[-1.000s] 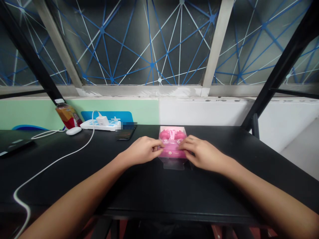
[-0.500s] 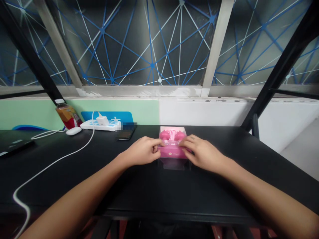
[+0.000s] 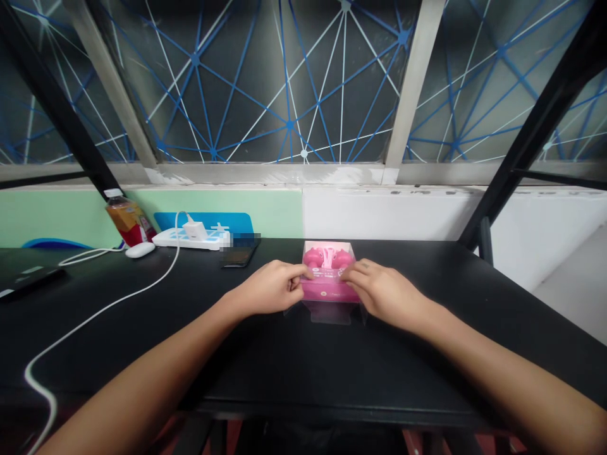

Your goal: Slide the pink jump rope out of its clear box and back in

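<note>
A pink box with a clear plastic part sits on the black desk, its front side towards me. Inside it are two rounded pink pieces and a pale pink cord or strap; their kind I cannot make out. My left hand has its fingers curled and pinched at the box's left front edge. At the right front edge, the fingers of my right hand are pressed together on the box, its thumb mostly hidden. Clear plastic flaps stick out low at the front.
Left of the box lie a dark phone, a white power strip with a charger, and a white mouse-like object. A drink bottle leans behind. A white cable runs across the black desk.
My right thumb has moved in under the fingers, out of sight. Clear plastic flaps now show a little more beside the box's front corners. The box has stayed in place.
</note>
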